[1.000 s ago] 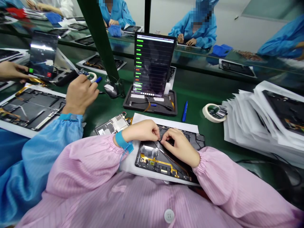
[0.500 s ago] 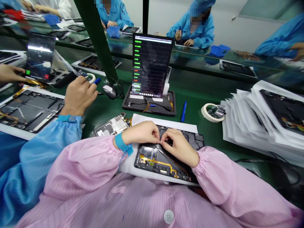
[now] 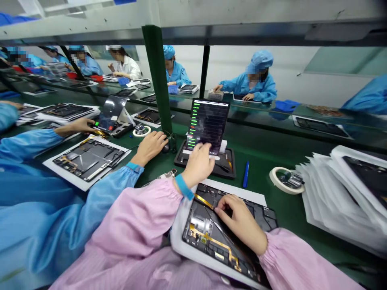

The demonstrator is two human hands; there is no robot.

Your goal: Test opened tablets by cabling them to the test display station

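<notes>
An opened tablet (image 3: 263, 215) with bare internals lies on a white sheet right in front of me. My right hand (image 3: 242, 221) rests on it, fingertips bent and pinched at the end of a thin orange flex cable (image 3: 203, 200). My left hand (image 3: 198, 165) reaches forward to the lower edge of a lit tablet (image 3: 208, 125) standing upright in a black cradle (image 3: 228, 163). Its fingers are stretched to the screen and hold nothing. The screen shows rows of green lines.
A co-worker's blue-sleeved hand (image 3: 149, 147) lies by a mouse on my left, beside another opened tablet (image 3: 87, 158). A blue pen (image 3: 245, 174), a tape roll (image 3: 286, 180) and a stack of sleeved tablets (image 3: 347, 189) sit on the right. A green post (image 3: 157, 76) rises behind.
My left hand left the opened tablet and moved forward to the standing screen. My right hand stayed on the internals. The view tilted upward. The co-worker's hand shifted right to the mouse.
</notes>
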